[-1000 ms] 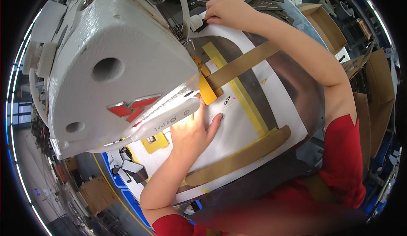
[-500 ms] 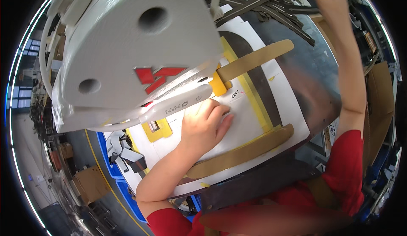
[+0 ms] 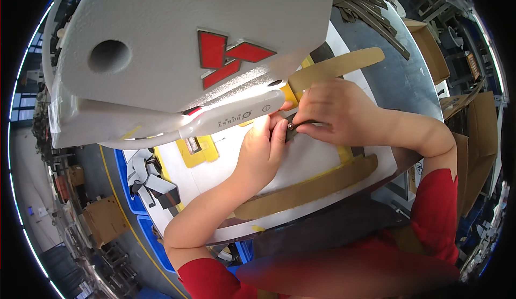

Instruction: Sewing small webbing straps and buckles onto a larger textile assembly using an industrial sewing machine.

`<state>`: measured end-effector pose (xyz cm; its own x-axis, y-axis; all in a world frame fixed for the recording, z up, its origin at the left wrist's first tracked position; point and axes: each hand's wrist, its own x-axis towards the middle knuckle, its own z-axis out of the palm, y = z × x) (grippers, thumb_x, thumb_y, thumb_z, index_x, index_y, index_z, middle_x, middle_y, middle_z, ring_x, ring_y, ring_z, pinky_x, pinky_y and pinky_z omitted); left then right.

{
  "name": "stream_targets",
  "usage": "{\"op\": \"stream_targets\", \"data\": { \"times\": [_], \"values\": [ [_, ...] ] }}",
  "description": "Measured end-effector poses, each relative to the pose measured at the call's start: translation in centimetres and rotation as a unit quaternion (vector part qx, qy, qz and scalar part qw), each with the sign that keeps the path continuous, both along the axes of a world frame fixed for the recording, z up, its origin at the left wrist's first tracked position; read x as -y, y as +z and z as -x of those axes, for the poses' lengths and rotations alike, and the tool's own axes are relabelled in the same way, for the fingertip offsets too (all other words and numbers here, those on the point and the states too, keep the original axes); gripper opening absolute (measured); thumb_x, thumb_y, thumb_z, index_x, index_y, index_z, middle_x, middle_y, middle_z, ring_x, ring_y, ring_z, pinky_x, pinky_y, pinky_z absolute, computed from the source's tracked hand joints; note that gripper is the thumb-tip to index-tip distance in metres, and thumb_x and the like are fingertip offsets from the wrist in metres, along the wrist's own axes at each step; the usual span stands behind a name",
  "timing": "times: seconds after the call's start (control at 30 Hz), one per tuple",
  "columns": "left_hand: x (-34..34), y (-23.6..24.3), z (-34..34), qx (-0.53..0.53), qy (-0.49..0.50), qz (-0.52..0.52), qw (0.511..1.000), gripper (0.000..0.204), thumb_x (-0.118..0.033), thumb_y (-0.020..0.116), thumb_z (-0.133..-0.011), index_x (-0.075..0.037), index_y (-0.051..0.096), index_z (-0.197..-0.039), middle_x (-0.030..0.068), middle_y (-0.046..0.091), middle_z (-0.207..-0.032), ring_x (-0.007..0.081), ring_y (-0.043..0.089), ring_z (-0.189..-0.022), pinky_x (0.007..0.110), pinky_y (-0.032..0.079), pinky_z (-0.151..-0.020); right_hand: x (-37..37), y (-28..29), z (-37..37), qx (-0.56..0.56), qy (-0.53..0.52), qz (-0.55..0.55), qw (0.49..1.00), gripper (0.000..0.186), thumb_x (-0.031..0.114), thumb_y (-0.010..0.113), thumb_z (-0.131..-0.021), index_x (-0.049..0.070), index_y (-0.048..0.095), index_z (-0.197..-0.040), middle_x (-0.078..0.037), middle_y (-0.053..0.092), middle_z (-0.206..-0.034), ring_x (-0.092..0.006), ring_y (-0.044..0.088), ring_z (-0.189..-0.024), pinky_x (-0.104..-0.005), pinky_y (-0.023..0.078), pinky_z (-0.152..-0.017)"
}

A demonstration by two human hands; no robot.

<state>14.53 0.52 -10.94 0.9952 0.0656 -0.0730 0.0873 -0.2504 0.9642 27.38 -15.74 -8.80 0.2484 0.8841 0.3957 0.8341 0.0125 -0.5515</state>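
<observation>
We find the small dark strip (image 3: 291, 127) just beside the sewing machine (image 3: 156, 57), at its near right. Our left hand (image 3: 262, 151) pinches the strip between thumb and fingers; our right hand (image 3: 344, 111) also closes its fingertips on it. We note a curved brown band (image 3: 312, 190) on the machine's near side and piled strips (image 3: 374, 18) farther right.
</observation>
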Motion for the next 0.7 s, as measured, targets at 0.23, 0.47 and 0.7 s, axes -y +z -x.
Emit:
{"op": "stream_targets", "data": {
  "times": [0.23, 0.47, 0.7],
  "values": [
    [0.0, -0.5, 0.0, 0.002, -0.010, 0.000, 1.000, 0.027, -0.001, 0.040, -0.097, -0.002, 0.044, -0.124, 0.0025, 0.054, -0.084, 0.0084, 0.049, -0.074, 0.022, 0.042, -0.069, -0.5, -1.4, 0.3, 0.101, 0.024, -0.043, 0.994, 0.019, 0.010, 0.072, -0.073, 0.010, 0.056, -0.083, -0.002, 0.054, -0.081, -0.0218, 0.056, -0.069, -0.0345, 0.048, -0.062],
    [-0.2, -0.3, 0.1, 0.002, -0.020, -0.028, 0.999, 0.028, 0.000, 0.041, -0.097, -0.003, 0.045, -0.124, 0.0032, 0.056, -0.082, 0.0088, 0.049, -0.071, 0.024, 0.043, -0.068, -0.2, -1.5, 0.2, 0.108, 0.050, 0.006, 0.993, 0.019, 0.009, 0.070, -0.073, 0.009, 0.055, -0.084, -0.004, 0.053, -0.082, -0.0228, 0.056, -0.070, -0.0353, 0.048, -0.062],
    [0.0, -0.2, 0.0, 0.151, -0.024, -0.319, 0.935, 0.031, 0.003, 0.057, -0.083, -0.004, 0.058, -0.113, 0.0113, 0.060, -0.089, 0.0302, 0.058, -0.078, 0.036, 0.046, -0.068, 0.8, -1.8, -0.5, 0.113, 0.014, 0.015, 0.993, 0.016, 0.010, 0.068, -0.075, 0.008, 0.056, -0.086, -0.004, 0.053, -0.084, -0.0239, 0.056, -0.077, -0.0350, 0.049, -0.069]
  ]
}}
